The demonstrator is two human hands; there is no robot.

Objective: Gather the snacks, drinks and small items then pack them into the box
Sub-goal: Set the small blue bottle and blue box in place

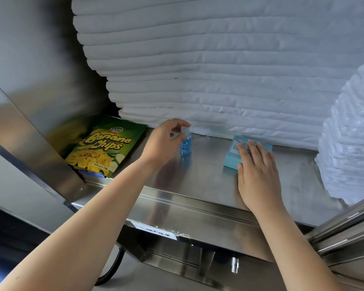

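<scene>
The shelf is brushed steel, smooth, with a soft mirror shine. At the left, the chips bag is glossy printed plastic film. The bottle is clear, smooth plastic with a cloudy cap. The small box to the right is matt card with a paper label. Behind them, the folded sheets are soft matt cloth. The towels at the far right look rougher and nubbly.

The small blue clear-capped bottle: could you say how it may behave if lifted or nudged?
Upright and narrow, the small blue clear-capped bottle probably tips if nudged. Lying down, it might roll on the smooth steel shelf. It looks light: the left hand pinches its cap.
</scene>
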